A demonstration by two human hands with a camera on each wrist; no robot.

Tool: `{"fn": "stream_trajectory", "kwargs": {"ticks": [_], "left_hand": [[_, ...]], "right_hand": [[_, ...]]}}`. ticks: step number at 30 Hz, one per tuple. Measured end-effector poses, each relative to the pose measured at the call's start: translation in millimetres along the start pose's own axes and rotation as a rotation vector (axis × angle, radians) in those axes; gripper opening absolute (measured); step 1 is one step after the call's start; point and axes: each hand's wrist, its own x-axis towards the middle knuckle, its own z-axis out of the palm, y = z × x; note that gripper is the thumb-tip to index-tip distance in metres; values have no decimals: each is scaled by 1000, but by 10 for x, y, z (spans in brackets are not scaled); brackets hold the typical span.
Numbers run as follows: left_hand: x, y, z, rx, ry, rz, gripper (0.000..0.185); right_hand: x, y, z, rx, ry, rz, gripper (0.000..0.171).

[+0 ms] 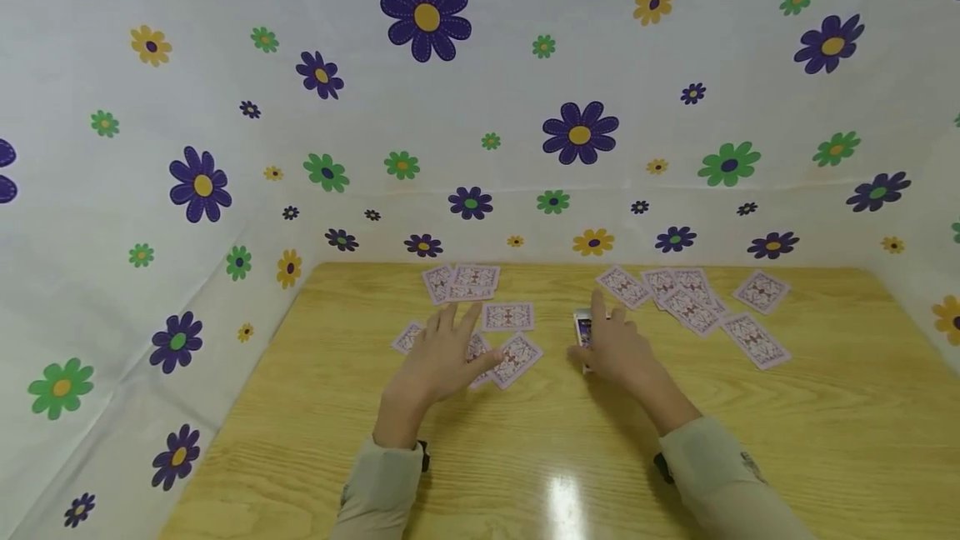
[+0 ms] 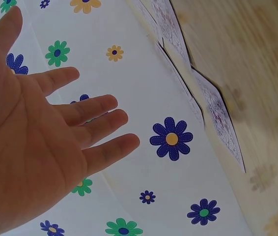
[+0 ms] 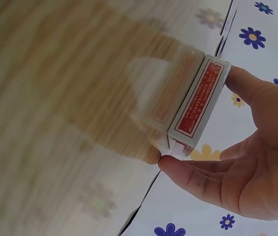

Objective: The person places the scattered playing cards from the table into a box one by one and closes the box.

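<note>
My left hand (image 1: 442, 357), fingers spread and holding nothing, hovers over several face-down playing cards (image 1: 507, 317) with patterned backs on the left of the table. Its open palm (image 2: 26, 128) shows in the left wrist view. A small playing-card box (image 1: 582, 327) rests on the wooden table in the middle. My right hand (image 1: 618, 348) grips it, partly covering it from above. In the right wrist view, the thumb and one finger hold the box (image 3: 200, 98) at its two ends, and its red printed side faces the camera.
Another loose group of face-down cards (image 1: 690, 307) lies to the right of the box, some overlapping. Two overlapping cards (image 1: 476, 277) lie near the table's back edge on the left. A white flowered cloth (image 1: 480, 90) surrounds the table (image 1: 525, 457) behind and at both sides.
</note>
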Motion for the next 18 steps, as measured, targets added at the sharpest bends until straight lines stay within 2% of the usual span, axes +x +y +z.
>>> {"fn": "stream_trajectory", "kwargs": {"ticks": [5,9,13,18], "left_hand": [[-25,-17,18,-16,-21,-27,84],[-30,-44,31,-40,-45,-51,85],[-10,-82,38,-51,-50,-68,85],[20,-124,29,-44,-53,-74,86]], "right_hand": [[21,8,14,-12,-3,17,105],[-11,44,-24,-7,2,-12,107],[-76,109,-132,-4,-8,-47,105],[-185,203,-295,30,-1,-47,101]]}}
